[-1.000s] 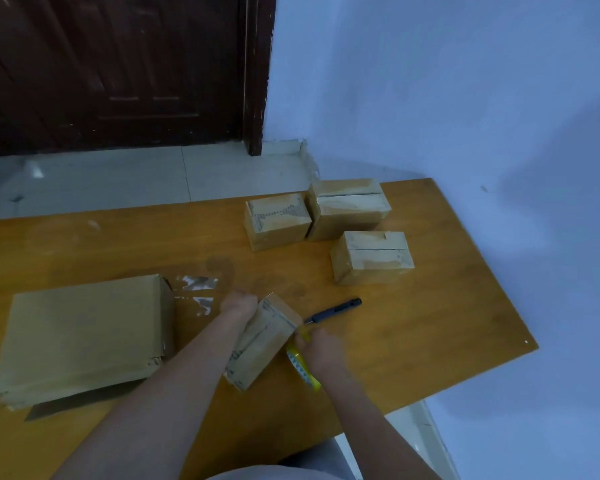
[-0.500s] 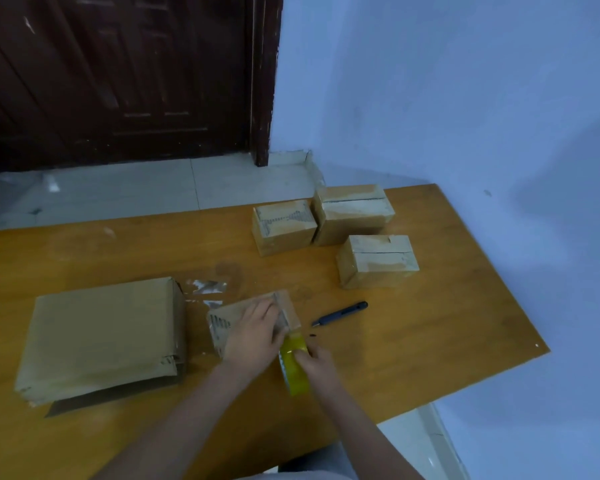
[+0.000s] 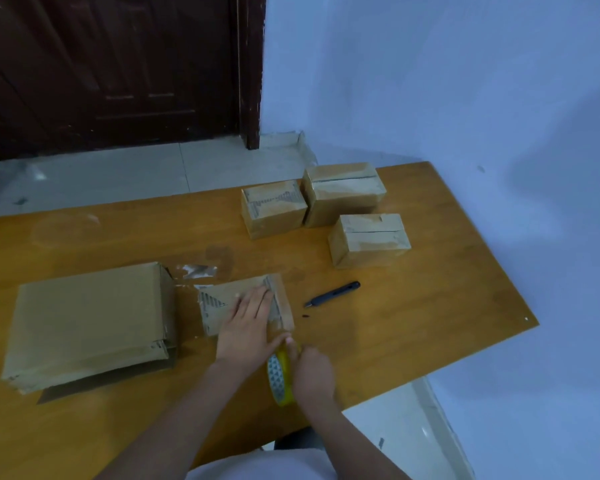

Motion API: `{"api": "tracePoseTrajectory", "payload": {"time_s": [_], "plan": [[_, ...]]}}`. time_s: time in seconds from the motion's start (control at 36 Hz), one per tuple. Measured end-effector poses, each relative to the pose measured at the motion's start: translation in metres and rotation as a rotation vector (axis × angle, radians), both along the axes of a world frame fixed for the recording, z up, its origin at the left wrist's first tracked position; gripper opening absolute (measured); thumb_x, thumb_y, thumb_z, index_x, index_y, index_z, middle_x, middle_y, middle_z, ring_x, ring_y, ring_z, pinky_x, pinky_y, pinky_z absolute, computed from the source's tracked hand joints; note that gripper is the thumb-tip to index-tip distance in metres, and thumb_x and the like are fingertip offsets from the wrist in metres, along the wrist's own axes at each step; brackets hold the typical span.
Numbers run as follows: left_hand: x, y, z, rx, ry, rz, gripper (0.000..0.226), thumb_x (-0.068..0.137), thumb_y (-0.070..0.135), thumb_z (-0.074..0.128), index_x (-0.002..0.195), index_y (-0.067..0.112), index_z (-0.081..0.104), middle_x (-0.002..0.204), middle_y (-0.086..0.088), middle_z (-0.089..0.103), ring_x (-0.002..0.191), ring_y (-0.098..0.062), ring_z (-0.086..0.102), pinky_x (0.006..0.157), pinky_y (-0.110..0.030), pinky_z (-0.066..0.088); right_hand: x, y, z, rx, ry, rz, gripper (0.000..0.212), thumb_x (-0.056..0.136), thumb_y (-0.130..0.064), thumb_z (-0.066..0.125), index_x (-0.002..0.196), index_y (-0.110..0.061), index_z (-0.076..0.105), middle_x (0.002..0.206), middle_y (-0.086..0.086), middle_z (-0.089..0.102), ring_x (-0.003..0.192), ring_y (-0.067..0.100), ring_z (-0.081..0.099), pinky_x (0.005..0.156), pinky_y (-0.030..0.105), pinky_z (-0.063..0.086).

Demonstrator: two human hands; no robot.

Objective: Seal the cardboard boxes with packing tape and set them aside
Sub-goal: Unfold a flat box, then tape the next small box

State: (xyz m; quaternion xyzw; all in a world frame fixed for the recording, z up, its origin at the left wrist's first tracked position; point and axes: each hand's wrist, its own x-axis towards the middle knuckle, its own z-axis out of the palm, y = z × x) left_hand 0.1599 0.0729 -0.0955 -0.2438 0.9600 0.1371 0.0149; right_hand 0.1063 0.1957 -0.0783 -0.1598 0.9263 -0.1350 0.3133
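A small cardboard box (image 3: 222,299) lies on the wooden table (image 3: 413,323) in front of me. My left hand (image 3: 248,327) presses flat on its top with straight fingers. Just below the box's near right corner, my right hand (image 3: 310,374) grips a yellow roll of packing tape (image 3: 278,377), and a strip of tape runs from the roll up along the box's right edge. Three small boxes stand at the back right: one (image 3: 274,207), a second (image 3: 343,192) beside it, and a third (image 3: 369,239) nearer to me.
A large flat stack of folded cardboard (image 3: 87,320) lies to the left of the small box. A black utility knife (image 3: 333,294) rests on the table to the box's right. Tape scraps (image 3: 198,271) stick to the table behind it. The table's right edge meets a blue wall.
The box was laid flat and my left hand spread on its top. My right hand pulled the tape roll back toward me, drawing tape from the box's edge.
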Motion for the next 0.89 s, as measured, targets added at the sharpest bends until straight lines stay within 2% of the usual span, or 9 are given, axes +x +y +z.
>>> {"api": "tracePoseTrajectory", "payload": {"time_s": [0.22, 0.31, 0.39, 0.47, 0.53, 0.67, 0.75, 0.81, 0.89], "plan": [[0.003, -0.003, 0.0, 0.039, -0.112, -0.019, 0.092, 0.079, 0.075, 0.041, 0.142, 0.007, 0.042, 0.147, -0.008, 0.043, 0.136, -0.023, 0.04, 0.114, -0.038, 0.004, -0.018, 0.022, 0.0, -0.225, -0.086, 0.086, 0.048, 0.099, -0.048, 0.025, 0.066, -0.022, 0.048, 0.06, -0.005, 0.049, 0.055, 0.009, 0.049, 0.057, 0.029, 0.039], [0.005, -0.005, 0.001, 0.063, -0.122, -0.038, 0.096, 0.079, 0.078, 0.032, 0.146, 0.009, 0.035, 0.152, -0.006, 0.036, 0.141, -0.02, 0.032, 0.114, -0.035, -0.005, -0.059, 0.017, -0.007, -0.18, 0.071, 0.108, 0.033, 0.101, -0.038, 0.034, 0.097, -0.015, 0.057, 0.089, 0.003, 0.06, 0.083, 0.021, 0.059, 0.071, 0.032, 0.045], [0.005, -0.002, 0.003, 0.073, -0.088, -0.039, 0.097, 0.078, 0.077, 0.025, 0.15, 0.012, 0.024, 0.157, -0.002, 0.023, 0.145, -0.016, 0.017, 0.114, -0.033, -0.013, -0.102, 0.006, -0.021, -0.088, 0.259, 0.225, 0.039, 0.099, -0.022, 0.044, 0.136, -0.013, 0.04, 0.138, 0.007, 0.041, 0.126, 0.026, 0.04, 0.097, 0.038, 0.041], [0.004, -0.001, 0.004, 0.067, -0.07, -0.046, 0.096, 0.079, 0.075, 0.024, 0.153, 0.018, 0.004, 0.16, 0.004, 0.002, 0.147, -0.011, -0.003, 0.112, -0.031, -0.022, -0.13, -0.005, -0.033, 0.097, 0.369, 0.432, 0.046, 0.099, -0.018, 0.045, 0.143, -0.018, 0.031, 0.15, 0.003, 0.022, 0.14, 0.027, 0.016, 0.111, 0.044, 0.027], [0.003, -0.003, 0.006, 0.076, -0.069, -0.026, 0.096, 0.078, 0.075, 0.025, 0.153, 0.019, 0.003, 0.16, 0.005, 0.0, 0.147, -0.012, -0.004, 0.112, -0.031, -0.022, -0.138, -0.006, -0.042, 0.179, 0.408, 0.558, 0.038, 0.098, -0.014, 0.044, 0.136, -0.017, 0.042, 0.146, 0.005, 0.028, 0.137, 0.028, 0.02, 0.112, 0.044, 0.022], [0.001, -0.004, 0.008, 0.072, -0.117, -0.048, 0.088, 0.084, 0.074, 0.033, 0.153, 0.028, 0.003, 0.16, 0.004, -0.007, 0.148, -0.016, -0.006, 0.114, -0.034, -0.018, -0.138, 0.007, -0.051, 0.172, 0.415, 0.594, 0.022, 0.101, -0.014, 0.038, 0.122, -0.012, 0.045, 0.129, 0.007, 0.043, 0.119, 0.027, 0.04, 0.099, 0.037, 0.033], [0.002, -0.004, 0.007, 0.06, -0.136, -0.064, 0.095, 0.075, 0.081, 0.013, 0.152, 0.029, -0.007, 0.16, 0.004, -0.011, 0.147, -0.016, -0.01, 0.113, -0.034, -0.02, -0.132, 0.019, -0.044, 0.082, 0.325, 0.508, 0.02, 0.101, -0.021, 0.04, 0.116, -0.009, 0.042, 0.115, 0.009, 0.051, 0.098, 0.026, 0.05, 0.075, 0.034, 0.045], [0.001, -0.003, 0.005, 0.057, -0.143, -0.078, 0.098, 0.069, 0.081, 0.003, 0.151, 0.029, -0.012, 0.159, 0.003, -0.014, 0.147, -0.016, -0.013, 0.112, -0.035, -0.022, -0.125, 0.028, -0.035, -0.074, 0.304, 0.46, 0.016, 0.1, -0.022, 0.042, 0.112, -0.012, 0.04, 0.095, 0.009, 0.06, 0.071, 0.025, 0.055, 0.051, 0.033, 0.041], [0.002, -0.003, 0.004, 0.059, -0.148, -0.088, 0.101, 0.066, 0.08, -0.001, 0.151, 0.027, -0.013, 0.159, 0.002, -0.015, 0.146, -0.017, -0.015, 0.112, -0.036, -0.02, -0.114, 0.039, -0.018, -0.36, 0.551, 0.606, 0.014, 0.09, -0.03, 0.054, 0.096, -0.023, 0.044, 0.069, -0.001, 0.061, 0.045, 0.015, 0.052, 0.032, 0.02, 0.029]]}}
